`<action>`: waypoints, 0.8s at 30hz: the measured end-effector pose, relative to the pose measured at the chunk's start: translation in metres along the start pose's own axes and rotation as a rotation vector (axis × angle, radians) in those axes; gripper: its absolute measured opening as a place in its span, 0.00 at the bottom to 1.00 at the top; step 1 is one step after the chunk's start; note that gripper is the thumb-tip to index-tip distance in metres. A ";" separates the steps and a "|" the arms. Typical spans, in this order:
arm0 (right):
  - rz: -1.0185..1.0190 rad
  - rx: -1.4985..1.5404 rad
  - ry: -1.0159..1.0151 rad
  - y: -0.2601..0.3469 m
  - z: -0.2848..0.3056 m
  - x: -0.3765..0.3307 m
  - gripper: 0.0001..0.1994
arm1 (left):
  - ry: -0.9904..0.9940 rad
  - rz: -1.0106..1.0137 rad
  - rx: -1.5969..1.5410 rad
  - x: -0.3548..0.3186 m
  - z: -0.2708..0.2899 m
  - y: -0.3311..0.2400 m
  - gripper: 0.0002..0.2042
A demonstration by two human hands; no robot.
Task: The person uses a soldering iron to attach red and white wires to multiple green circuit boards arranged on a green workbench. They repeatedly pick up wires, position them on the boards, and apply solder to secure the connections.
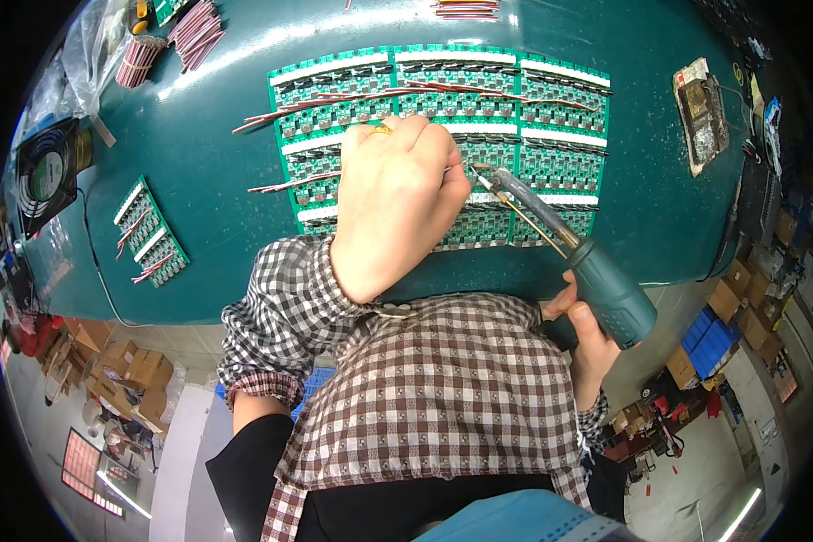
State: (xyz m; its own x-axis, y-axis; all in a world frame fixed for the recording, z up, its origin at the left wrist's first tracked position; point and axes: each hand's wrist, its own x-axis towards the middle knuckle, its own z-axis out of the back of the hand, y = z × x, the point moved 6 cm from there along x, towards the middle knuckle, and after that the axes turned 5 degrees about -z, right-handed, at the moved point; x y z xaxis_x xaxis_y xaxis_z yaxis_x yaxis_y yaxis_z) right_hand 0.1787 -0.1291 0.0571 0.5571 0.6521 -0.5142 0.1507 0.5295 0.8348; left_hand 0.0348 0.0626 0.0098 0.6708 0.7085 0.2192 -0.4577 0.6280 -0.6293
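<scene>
Several green circuit boards (560, 117) lie side by side in a block on the bench, with rows of white strips, black leads and small parts. My left hand (393, 194) is over the middle of them, thumb and fingers pinched on a thin wire (449, 169) whose end is mostly hidden. My right hand (592, 348) is closed around the green handle of a soldering iron (610, 289). A thin metal tube runs along its shaft, and its tip meets the boards just right of my left fingertips. Red-and-white wires (334, 98) lie across the upper rows.
A separate small board (152, 233) with wires lies at the left, near a black fan (50, 172). Wire bundles (197, 36) and a plastic bag (86, 68) are at the far left. A worn, dirty metal holder (700, 116) stands at right on the green bench mat (217, 135).
</scene>
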 end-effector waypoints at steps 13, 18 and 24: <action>0.021 0.004 0.009 -0.001 0.001 0.000 0.17 | 0.004 0.007 -0.015 0.000 0.000 0.000 0.08; 0.022 0.066 0.004 -0.002 0.002 -0.001 0.16 | 0.002 0.008 -0.001 -0.001 0.000 0.001 0.08; 0.018 0.083 0.006 0.000 0.001 0.000 0.18 | -0.003 0.003 -0.004 -0.001 0.000 0.001 0.08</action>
State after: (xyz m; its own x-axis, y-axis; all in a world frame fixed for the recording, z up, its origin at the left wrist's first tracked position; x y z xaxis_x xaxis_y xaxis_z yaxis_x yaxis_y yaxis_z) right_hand 0.1796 -0.1299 0.0571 0.5556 0.6644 -0.4999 0.2079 0.4712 0.8572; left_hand 0.0343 0.0627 0.0087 0.6675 0.7117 0.2192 -0.4575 0.6241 -0.6333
